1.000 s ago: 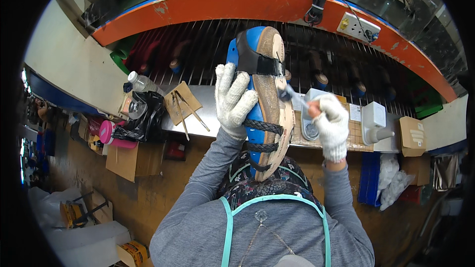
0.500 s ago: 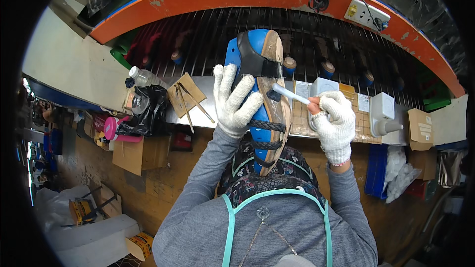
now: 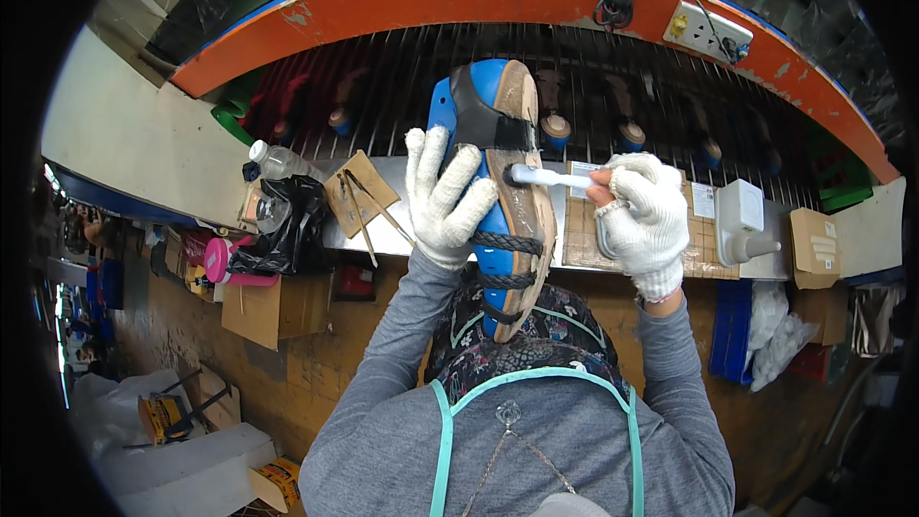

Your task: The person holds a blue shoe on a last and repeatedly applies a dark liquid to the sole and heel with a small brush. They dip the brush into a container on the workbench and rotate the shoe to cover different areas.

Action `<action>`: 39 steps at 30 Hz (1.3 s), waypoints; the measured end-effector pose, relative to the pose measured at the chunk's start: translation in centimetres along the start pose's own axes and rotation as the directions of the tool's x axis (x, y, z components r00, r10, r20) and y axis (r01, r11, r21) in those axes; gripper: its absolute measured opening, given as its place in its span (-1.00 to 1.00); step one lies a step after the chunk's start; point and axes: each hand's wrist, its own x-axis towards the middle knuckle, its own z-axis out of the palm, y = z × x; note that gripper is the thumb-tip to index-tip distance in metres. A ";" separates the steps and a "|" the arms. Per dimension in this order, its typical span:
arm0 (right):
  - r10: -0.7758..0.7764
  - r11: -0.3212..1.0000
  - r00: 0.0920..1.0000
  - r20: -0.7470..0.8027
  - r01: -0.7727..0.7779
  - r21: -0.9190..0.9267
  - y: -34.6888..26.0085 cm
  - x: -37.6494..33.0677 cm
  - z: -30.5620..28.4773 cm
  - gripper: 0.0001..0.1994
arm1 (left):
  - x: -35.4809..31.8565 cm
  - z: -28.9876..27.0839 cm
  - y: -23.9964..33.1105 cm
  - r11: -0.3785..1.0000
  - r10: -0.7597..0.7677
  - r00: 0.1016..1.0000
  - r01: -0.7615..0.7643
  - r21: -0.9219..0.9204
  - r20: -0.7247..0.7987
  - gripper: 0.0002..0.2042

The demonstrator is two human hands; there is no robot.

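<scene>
1. White knit gloves cover both your hands. Your left hand (image 3: 446,193) is wrapped around the side of the sandal on its blue last (image 3: 498,193), fingers (image 3: 458,172) spread over the upper edge and holding it sole-side up in front of your chest, above the table (image 3: 383,230). If those fingers relax, the last can twist, because the brush pushes from the opposite side.
2. Your right hand (image 3: 646,215) is closed on the white brush (image 3: 548,176), whose tip touches the sole just beyond your left fingertips. Press too hard or drift sideways and the bristles may smear onto the black strap (image 3: 498,134) or onto your left glove, which lies right beside the contact point.
3. Knit fabric could snag or pick up whatever is on the brush; I judge that a sticky glove would mark the braided straps (image 3: 505,263) lower on the sandal, below your left palm.
4. Under your right hand lies a gridded brown mat (image 3: 584,230) on the table. A drip from the brush would land there or on the metal edge nearer your body.
5. Farther out, left of your left hand, a black bag (image 3: 292,220), a clear bottle (image 3: 278,163) and a card with thin tools (image 3: 359,193) crowd the table. A wide elbow swing could knock them off.
6. Right of your right hand stands a white box-shaped holder (image 3: 742,220), close enough to bump when you draw the brush back.
</scene>
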 end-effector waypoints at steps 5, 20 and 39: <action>0.120 0.977 0.977 0.174 -0.148 0.156 0.9 -1.2 -0.4 -0.88 | 0.0 0.6 -0.6 0.999 0.002 0.998 0.000 0.042 -0.055 -0.65; 0.578 0.673 0.803 0.144 -0.569 0.472 1.8 -5.7 1.8 -0.87 | -0.4 4.0 0.9 0.985 -0.119 0.982 0.136 0.107 -0.148 -0.66; 0.566 0.748 0.823 0.046 -0.537 0.391 -0.2 -7.5 0.6 -0.87 | -1.8 6.0 0.5 0.963 -0.149 0.982 0.170 0.210 -0.114 -0.58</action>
